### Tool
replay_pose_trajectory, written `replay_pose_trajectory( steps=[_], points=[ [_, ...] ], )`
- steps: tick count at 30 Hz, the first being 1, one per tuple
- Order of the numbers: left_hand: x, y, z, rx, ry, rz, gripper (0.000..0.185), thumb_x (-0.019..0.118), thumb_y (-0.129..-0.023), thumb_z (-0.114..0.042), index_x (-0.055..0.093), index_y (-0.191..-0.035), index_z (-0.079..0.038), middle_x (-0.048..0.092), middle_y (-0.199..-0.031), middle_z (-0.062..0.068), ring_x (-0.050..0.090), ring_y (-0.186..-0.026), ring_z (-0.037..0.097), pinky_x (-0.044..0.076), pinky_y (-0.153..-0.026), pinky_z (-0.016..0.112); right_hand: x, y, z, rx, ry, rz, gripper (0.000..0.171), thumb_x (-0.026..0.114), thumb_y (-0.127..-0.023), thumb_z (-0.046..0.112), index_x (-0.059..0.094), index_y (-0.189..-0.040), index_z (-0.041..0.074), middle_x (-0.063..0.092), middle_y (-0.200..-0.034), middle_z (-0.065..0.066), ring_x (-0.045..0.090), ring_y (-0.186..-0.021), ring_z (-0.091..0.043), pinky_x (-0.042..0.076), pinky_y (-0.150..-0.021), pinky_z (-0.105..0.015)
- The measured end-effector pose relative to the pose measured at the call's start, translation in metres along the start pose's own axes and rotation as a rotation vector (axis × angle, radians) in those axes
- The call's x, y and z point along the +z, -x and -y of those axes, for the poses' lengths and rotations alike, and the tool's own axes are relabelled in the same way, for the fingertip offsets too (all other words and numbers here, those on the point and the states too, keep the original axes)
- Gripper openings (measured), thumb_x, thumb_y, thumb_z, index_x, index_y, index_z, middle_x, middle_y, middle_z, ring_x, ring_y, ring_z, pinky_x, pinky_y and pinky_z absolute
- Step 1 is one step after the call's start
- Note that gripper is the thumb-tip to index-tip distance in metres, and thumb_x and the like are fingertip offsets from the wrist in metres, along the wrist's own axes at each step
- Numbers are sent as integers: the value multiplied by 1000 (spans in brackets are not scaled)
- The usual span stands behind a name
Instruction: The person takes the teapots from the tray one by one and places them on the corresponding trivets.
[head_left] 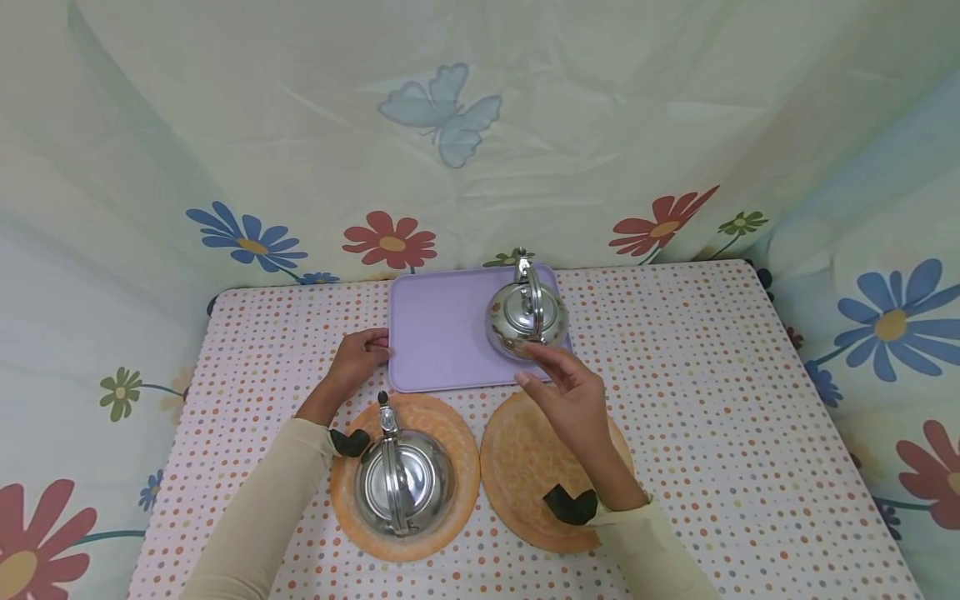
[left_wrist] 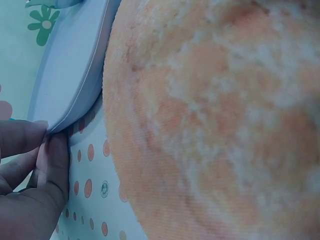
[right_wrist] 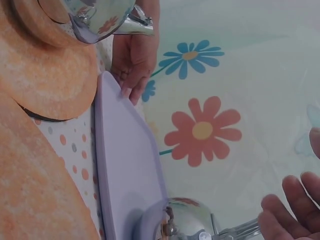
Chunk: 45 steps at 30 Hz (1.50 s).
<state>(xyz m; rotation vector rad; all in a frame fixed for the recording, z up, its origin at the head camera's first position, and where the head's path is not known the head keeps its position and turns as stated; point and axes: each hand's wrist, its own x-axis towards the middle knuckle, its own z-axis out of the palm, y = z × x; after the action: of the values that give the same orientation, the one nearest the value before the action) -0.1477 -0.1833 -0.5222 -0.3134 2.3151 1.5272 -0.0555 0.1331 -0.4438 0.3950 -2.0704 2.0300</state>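
Note:
My left hand (head_left: 357, 363) pinches the left rim of a lilac tray (head_left: 442, 333); thumb and fingers meet at its edge in the left wrist view. On the tray's right side stands a shiny steel kettle (head_left: 507, 323), its handle raised. My right hand (head_left: 570, 396) hovers at the near side of that kettle, thumb and fingers apart and loosely bent, with nothing held. In the right wrist view a gap shows between the fingers (right_wrist: 295, 210) and the kettle's handle. A second steel kettle (head_left: 431, 479) sits below my left hand, under the forearm's inner side.
The second kettle rests on a round, bread-patterned mat (head_left: 466, 467). Beside it lies a matching round mat (head_left: 517, 475), partly covered by my right wrist. A dotted cloth (head_left: 690, 375) covers the table, and a flowered curtain (head_left: 570, 167) hangs behind.

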Motion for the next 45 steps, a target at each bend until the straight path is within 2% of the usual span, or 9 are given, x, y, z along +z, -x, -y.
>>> replay_pose_trajectory(
  steps=[7, 11, 16, 28, 33, 40, 45],
  points=[
    [-1, 1, 0, -3, 6, -5, 43, 58, -94, -5, 52, -136, 2, 57, -116, 16, 56, -105, 25, 50, -88, 32, -1, -5, -1, 5, 6, -27, 48, 66, -81, -19, 54, -127, -16, 52, -127, -31, 52, -123, -28, 40, -102, -38],
    [-1, 1, 1, -7, 9, -5, 42, 57, -94, -5, 52, -136, 2, 58, -116, 16, 56, -105, 25, 50, -88, 32, -1, -7, -3, -2, 18, -55, 50, 65, -81, -20, 53, -128, -15, 51, -128, -29, 51, -124, -32, 39, -103, -35],
    [-2, 0, 2, -8, 16, -8, 42, 58, -94, -5, 52, -135, 2, 58, -116, 16, 56, -105, 25, 50, -88, 32, -3, -10, -8, -20, 35, -108, 49, 66, -82, -18, 52, -129, -15, 51, -128, -28, 51, -124, -28, 39, -103, -35],
    [-1, 0, -2, -7, 16, -8, 43, 59, -93, -5, 53, -135, 2, 58, -117, 16, 56, -105, 25, 50, -89, 33, -12, -21, -20, 76, -13, -182, 50, 68, -84, -11, 50, -131, -15, 51, -129, -29, 51, -125, -30, 39, -103, -32],
    [-1, -3, 0, -17, 18, -10, 43, 59, -92, -5, 53, -135, 1, 58, -116, 15, 56, -104, 25, 50, -87, 32, -13, -25, -22, 107, -3, -192, 49, 67, -85, -10, 50, -131, -14, 52, -128, -27, 53, -124, -28, 40, -103, -32],
    [-1, -5, 1, -15, 4, -11, 44, 60, -93, -5, 53, -135, 1, 59, -116, 15, 57, -103, 24, 51, -86, 31, -14, -30, -26, 123, -3, -191, 50, 67, -87, -7, 50, -133, -13, 55, -128, -20, 51, -125, -32, 41, -102, -32],
    [-2, -4, 0, -5, -1, -5, 44, 61, -92, -6, 53, -135, 1, 59, -116, 15, 58, -102, 24, 51, -85, 31, -13, -32, -29, 132, -3, -182, 49, 67, -88, -6, 51, -133, -12, 55, -129, -22, 52, -124, -33, 41, -102, -33]
  ],
)
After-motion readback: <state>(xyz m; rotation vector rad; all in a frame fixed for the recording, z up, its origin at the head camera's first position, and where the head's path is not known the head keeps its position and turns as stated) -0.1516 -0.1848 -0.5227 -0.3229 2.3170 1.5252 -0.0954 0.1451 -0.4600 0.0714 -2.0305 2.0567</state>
